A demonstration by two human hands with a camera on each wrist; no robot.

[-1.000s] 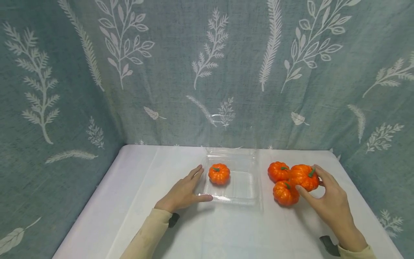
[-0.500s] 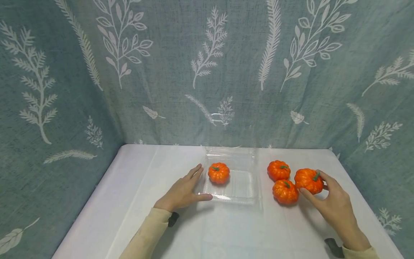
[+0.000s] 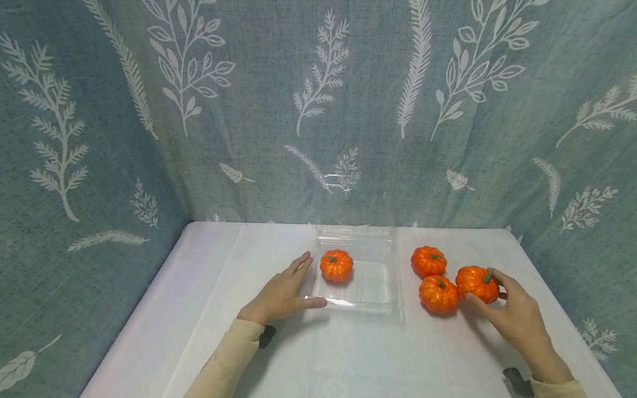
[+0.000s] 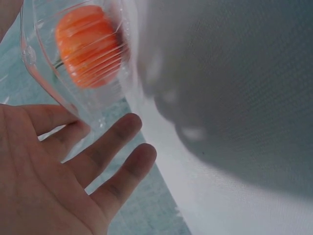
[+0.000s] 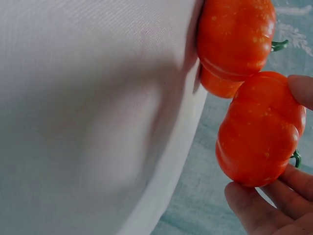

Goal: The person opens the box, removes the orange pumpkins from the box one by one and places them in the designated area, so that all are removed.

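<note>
My right hand [image 3: 518,315] grips a small orange pumpkin [image 3: 476,284] with a green stem, thumb on one side and fingers on the other. In the right wrist view this pumpkin [image 5: 261,129] appears slightly off the white surface. Left of it two more pumpkins lie close together, one farther back [image 3: 428,261] and one nearer [image 3: 438,294]. My left hand [image 3: 278,296], fingers spread and fairly straight, touches the left side of a clear plastic clamshell box [image 3: 370,276]. Inside that box, on its left, sits another pumpkin [image 3: 337,266], seen through the wall in the left wrist view.
The clamshell's clear lid [image 3: 355,207] stands raised at the back. A white cloth [image 3: 378,359] covers the table. Patterned green-blue curtains [image 3: 269,110] rise behind and along both sides.
My right hand has moved a little to the right and down with its pumpkin, away from the two beside it. My left hand and the box have stayed in place.
</note>
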